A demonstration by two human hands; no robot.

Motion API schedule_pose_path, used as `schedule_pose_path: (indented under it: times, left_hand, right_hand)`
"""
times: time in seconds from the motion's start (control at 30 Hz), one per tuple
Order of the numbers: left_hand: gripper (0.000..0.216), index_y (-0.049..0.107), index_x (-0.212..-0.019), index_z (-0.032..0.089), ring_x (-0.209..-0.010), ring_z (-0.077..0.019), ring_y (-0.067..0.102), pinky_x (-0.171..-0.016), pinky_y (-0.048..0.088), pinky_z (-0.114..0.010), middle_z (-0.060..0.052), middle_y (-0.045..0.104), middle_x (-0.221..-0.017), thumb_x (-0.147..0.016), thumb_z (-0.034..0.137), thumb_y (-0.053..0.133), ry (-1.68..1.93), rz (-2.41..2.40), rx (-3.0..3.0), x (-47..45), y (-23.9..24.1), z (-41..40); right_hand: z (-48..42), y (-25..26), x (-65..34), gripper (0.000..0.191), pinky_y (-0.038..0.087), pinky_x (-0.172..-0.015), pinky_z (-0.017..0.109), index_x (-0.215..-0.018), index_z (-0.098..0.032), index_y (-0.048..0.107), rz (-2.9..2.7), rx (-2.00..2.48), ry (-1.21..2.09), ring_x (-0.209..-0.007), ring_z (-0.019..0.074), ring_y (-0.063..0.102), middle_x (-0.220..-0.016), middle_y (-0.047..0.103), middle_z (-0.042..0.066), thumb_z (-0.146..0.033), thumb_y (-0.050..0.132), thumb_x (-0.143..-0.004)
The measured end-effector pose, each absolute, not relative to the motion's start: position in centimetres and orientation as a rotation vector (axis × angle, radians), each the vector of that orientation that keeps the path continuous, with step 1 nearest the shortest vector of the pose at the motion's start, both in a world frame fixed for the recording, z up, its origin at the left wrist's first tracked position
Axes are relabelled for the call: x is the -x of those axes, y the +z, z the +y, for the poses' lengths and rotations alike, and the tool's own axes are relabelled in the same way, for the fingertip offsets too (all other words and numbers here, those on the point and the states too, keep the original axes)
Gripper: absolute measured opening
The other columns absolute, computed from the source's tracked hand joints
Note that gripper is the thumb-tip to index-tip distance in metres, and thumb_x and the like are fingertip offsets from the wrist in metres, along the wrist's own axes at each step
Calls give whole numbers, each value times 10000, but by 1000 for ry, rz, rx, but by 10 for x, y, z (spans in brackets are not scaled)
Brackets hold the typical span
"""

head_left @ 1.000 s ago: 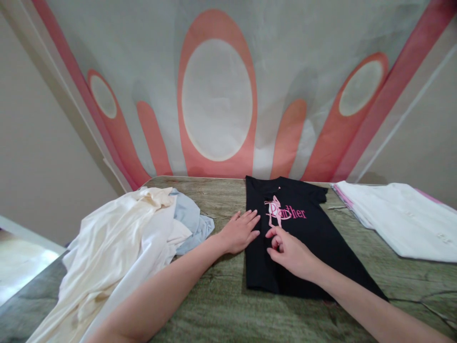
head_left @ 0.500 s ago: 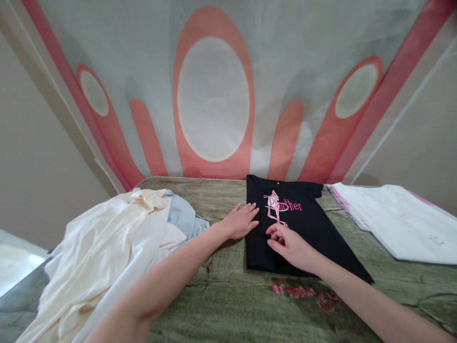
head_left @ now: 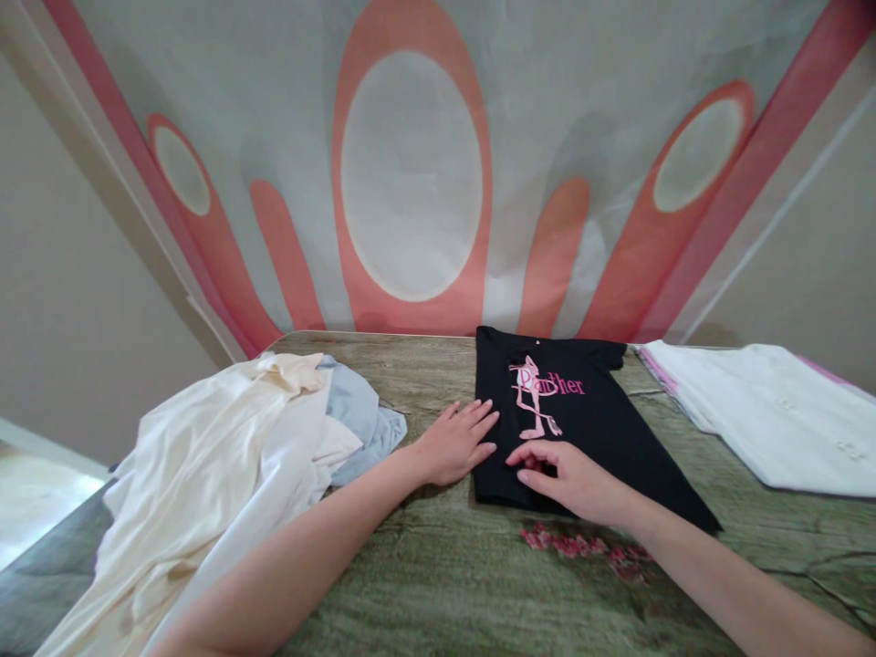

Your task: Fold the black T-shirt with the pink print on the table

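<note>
A black T-shirt (head_left: pixel 616 447) with a pink panther figure and pink lettering lies folded on the table, right of the middle. My left hand (head_left: pixel 457 442) rests at its left edge, palm down and fingers spread, the fingertips on the dark cloth. Over the lower part of the shirt is my right hand (head_left: pixel 571 479), its fingers loosely curled and the thumb apart from them. No cloth shows between those fingers. Whether the right fingertips touch the shirt I cannot tell.
To the left a loose heap of cream and white cloth (head_left: pixel 205 456) lies beside a crumpled light blue cloth (head_left: pixel 356 411). A stack of folded clothes, white on top (head_left: pixel 766 411), lies at the right. Behind the wood-patterned table (head_left: pixel 411 584) hangs a pink and grey printed backdrop (head_left: pixel 417 315).
My right hand has shifted slightly down the shirt, off the printed figure's feet. My left hand stays at the shirt's left edge. The camera view has tilted a little.
</note>
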State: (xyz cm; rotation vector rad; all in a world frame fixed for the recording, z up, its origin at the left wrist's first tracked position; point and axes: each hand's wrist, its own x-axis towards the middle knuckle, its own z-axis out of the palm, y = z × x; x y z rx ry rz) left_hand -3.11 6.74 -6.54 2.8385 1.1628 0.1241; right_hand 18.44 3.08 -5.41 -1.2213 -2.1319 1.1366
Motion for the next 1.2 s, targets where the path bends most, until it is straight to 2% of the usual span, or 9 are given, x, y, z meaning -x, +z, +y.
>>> schedule_pose_path:
  times: [0.33,0.47,0.57,0.63,0.7,0.77,0.83,1.07,1.2]
  left_hand:
    - [497,260,-1372,194,-1343,-210,146,-1071,152,-405,-86,174,-1465,-922,398,310,136,1096,-2681,33,-48,55]
    - [718,185,-1396,185,-1342,-229,144,-1060,209,-362,-102,145,-1469,-821,483,492,55,844,-2569,39,-24,44]
    - [833,198,-1383,181,-1323,-248,201,-1030,268,-347,-119,209,-1447,-721,458,621,52,786,-2524,39,-11,35]
    - [735,327,-1304,165,-1248,-246,335,-983,328,-326,-123,349,-1357,-684,382,657,95,871,-2526,38,-7,29]
    - [530,454,-1148,166,-1090,-215,471,-900,395,-296,-91,475,-1186,-676,312,646,103,971,-2536,35,-6,23]
    - [349,498,-1002,178,-945,-188,524,-820,433,-280,-55,514,-1035,-688,280,613,71,1055,-2556,31,-6,18]
    - [251,496,-931,182,-880,-182,532,-774,449,-281,-44,514,-963,-705,255,579,23,1123,-2592,27,-6,14]
    - [214,460,-956,165,-881,-217,550,-734,484,-332,-85,503,-979,-754,208,518,-172,1352,-2718,7,-9,0]
    - [168,457,-971,156,-766,-216,595,-617,503,-334,-83,521,-915,-807,184,480,-183,1564,-2672,-3,-21,-4]
  right_hand:
    - [28,-62,-183,162,429,-651,264,-889,-188,628,-2188,1223,961,-674,137,530,-758,588,15,-243,541,-764]
    - [28,-61,-185,203,427,-649,264,-944,-184,615,-2194,1214,990,-687,142,537,-762,594,14,-281,542,-781]
    - [29,-61,-186,216,422,-624,254,-959,-175,605,-2179,1209,1052,-674,139,529,-743,587,8,-287,534,-788]
    - [30,-60,-186,218,415,-604,246,-960,-177,606,-2175,1215,1081,-658,135,520,-721,576,1,-286,536,-786]
    - [30,-59,-186,217,410,-593,241,-957,-179,610,-2175,1218,1101,-646,131,512,-706,568,-3,-285,545,-779]
    - [30,-59,-186,218,411,-592,239,-957,-180,610,-2174,1210,1125,-644,130,508,-705,569,-2,-285,546,-777]
    - [30,-58,-186,224,416,-601,241,-965,-181,608,-2175,1200,1141,-655,133,510,-716,576,0,-288,546,-778]
    - [31,-55,-188,253,432,-652,258,-982,-190,618,-2203,1188,1133,-713,150,541,-773,603,11,-282,580,-749]
    - [30,-52,-187,186,434,-691,270,-911,-197,643,-2220,1173,1135,-751,155,551,-825,622,17,-271,554,-765]
